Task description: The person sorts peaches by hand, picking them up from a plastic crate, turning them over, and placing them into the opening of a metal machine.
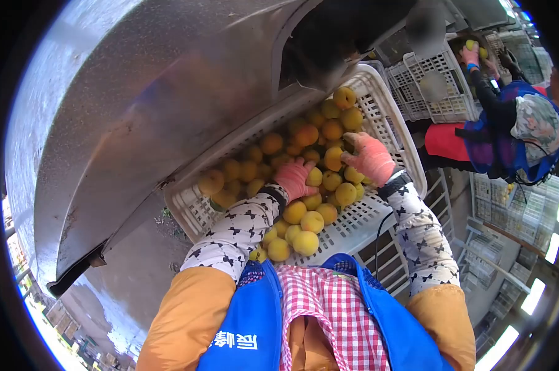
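Note:
Yellow-orange peaches (305, 135) fill much of a white plastic crate (378, 102) in front of me. My left hand (293, 178), in a pink glove, reaches into the middle of the fruit. Its fingers and thumb curve around a peach (314, 177). My right hand (371, 156), gloved the same way, is at the crate's right side with its fingers bent round a fruit mostly hidden by them. Just left of these fingers lies another peach (334, 158). More peaches (305, 243) are heaped at the near side of the crate.
A large curved metal panel (149, 105) stands along the left, against the crate. At the upper right, another person (508, 123) holds a yellow fruit (470, 45) over stacked white crates (434, 80). A metal rack (394, 253) is under the crate's right end.

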`<state>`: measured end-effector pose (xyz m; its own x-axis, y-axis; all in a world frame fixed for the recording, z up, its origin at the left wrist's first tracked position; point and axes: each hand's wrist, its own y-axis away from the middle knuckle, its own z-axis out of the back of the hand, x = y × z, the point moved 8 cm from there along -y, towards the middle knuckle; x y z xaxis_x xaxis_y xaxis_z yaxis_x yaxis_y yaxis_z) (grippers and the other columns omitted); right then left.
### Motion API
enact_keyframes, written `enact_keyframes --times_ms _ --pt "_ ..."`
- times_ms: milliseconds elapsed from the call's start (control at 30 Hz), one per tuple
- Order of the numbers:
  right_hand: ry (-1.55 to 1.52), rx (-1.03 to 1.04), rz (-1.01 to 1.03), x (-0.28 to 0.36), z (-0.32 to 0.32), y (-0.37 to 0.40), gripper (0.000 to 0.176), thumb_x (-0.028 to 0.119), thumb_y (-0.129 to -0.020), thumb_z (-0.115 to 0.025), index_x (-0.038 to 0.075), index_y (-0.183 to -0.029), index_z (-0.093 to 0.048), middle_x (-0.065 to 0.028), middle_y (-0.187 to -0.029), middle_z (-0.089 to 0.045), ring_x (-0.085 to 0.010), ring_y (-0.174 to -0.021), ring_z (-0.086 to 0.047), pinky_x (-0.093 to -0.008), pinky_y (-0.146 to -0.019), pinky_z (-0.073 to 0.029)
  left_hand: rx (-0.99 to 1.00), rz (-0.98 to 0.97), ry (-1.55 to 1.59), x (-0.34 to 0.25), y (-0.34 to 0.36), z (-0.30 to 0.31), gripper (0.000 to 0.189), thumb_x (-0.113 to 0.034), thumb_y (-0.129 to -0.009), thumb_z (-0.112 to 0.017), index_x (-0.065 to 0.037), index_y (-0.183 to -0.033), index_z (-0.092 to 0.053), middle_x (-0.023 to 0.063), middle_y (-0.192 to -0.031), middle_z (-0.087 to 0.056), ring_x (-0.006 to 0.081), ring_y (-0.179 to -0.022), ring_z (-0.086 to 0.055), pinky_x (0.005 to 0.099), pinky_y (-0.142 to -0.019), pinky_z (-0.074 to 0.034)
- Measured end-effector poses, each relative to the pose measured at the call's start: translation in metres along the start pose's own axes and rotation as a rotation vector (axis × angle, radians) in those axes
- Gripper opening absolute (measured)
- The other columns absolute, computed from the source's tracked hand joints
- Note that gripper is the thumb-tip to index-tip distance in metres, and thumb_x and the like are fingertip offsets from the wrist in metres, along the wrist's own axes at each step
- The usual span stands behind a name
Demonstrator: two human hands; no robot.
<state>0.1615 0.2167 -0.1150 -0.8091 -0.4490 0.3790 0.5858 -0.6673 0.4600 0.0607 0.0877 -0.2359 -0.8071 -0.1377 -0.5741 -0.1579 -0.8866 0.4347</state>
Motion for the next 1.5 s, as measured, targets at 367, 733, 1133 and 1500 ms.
enact_keyframes --times_ms 367,733,1133,1500 --pt "-0.719 0.184 -0.166 -0.021 -0.038 -0.018 0.055 0.038 -0.077 -0.078 -0.002 -0.112 -0.064 -0.0120 -0.102 -0.069 -0.0208 -0.092 -0.066 -0.0332 -0.085 -0.052 -0.008 -0.054 -0.215 0.027 0.024 0.002 0.079 -0.060 -0.065 -0.075 -0.012 -0.125 -0.057 0.0157 -0.116 -0.061 0.0364 -0.109 -0.055 0.0457 -0.095 -0.045" --pt "-1.461 0.049 0.059 0.042 -0.029 0.026 0.055 0.044 -0.104 -0.045 -0.003 -0.131 -0.055 -0.0085 -0.121 -0.063 -0.0156 -0.102 -0.064 -0.0304 -0.087 -0.054 -0.349 -0.094 1.535 -0.025 0.072 0.105 0.068 -0.048 -0.094 -0.063 -0.007 -0.146 -0.046 0.0036 -0.138 -0.055 0.0139 -0.125 -0.049 0.0328 -0.107 -0.038" --pt "-1.176 -0.195 0.436 0.111 0.098 0.053 0.089 0.012 -0.067 -0.081 -0.004 -0.144 -0.039 -0.0126 -0.129 -0.055 -0.0205 -0.113 -0.058 -0.0334 -0.099 -0.048 -0.293 -0.210 1.943 -0.056 0.120 0.169 0.047 -0.041 -0.095 -0.062 -0.004 -0.124 -0.060 0.0063 -0.112 -0.067 0.0167 -0.103 -0.065 0.0301 -0.087 -0.056" --pt "-0.249 -0.975 0.374 0.146 0.140 0.017 0.090 0.031 -0.069 -0.085 0.003 -0.144 -0.044 -0.0247 -0.118 -0.057 -0.0406 -0.109 -0.055 -0.0456 -0.092 -0.049 -0.323 -0.115 1.782 -0.036 0.138 0.162 0.059 -0.033 -0.089 -0.066 -0.006 -0.138 -0.048 0.0062 -0.120 -0.059 0.0183 -0.105 -0.062 0.0331 -0.084 -0.056"
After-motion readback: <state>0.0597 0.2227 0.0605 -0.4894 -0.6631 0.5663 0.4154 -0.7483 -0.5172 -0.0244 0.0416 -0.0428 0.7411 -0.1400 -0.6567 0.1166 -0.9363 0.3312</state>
